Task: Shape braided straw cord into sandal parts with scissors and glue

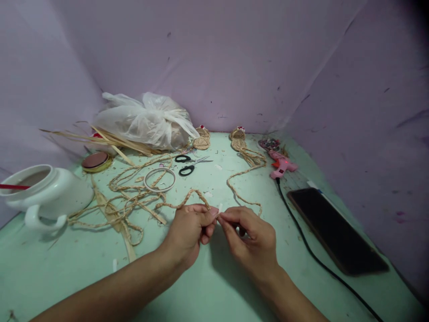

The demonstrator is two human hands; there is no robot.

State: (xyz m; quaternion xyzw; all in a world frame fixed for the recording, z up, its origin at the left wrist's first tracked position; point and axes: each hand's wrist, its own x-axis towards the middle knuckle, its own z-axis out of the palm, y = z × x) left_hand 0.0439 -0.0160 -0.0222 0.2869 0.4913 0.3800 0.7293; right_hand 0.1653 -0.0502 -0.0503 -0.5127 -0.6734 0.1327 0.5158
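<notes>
1. Braided cord point(187, 197) of pale tan straw, plaited and rough, loops across the green tabletop point(214, 286) from a loose tangle on the left to the hands in the near middle.
2. Left hand point(189, 230): its grip is closed, thumb and forefinger pinching the cord's end.
3. Right hand point(250, 237): its grip is also pinched shut, fingertips meeting the left hand's at the cord's tip.
4. White scrap point(220, 207) sticks up just where the two grips meet; I cannot tell which hand holds it or what it is.
5. The cord's very tip is hidden inside the fingers.
6. A second cord point(241, 197) runs from the far woven pieces and disappears behind the right hand, so its end cannot be seen.
7. Beyond the hands lie black-handled scissors point(189, 164) and a white ring point(160, 180), the ring on top of the tangle.
8. A pink glue gun point(281, 166) lies to the right; its black cable point(311, 255) runs off the lower edge.
9. A white jug point(43, 192) at far left is partly cut off.
</notes>
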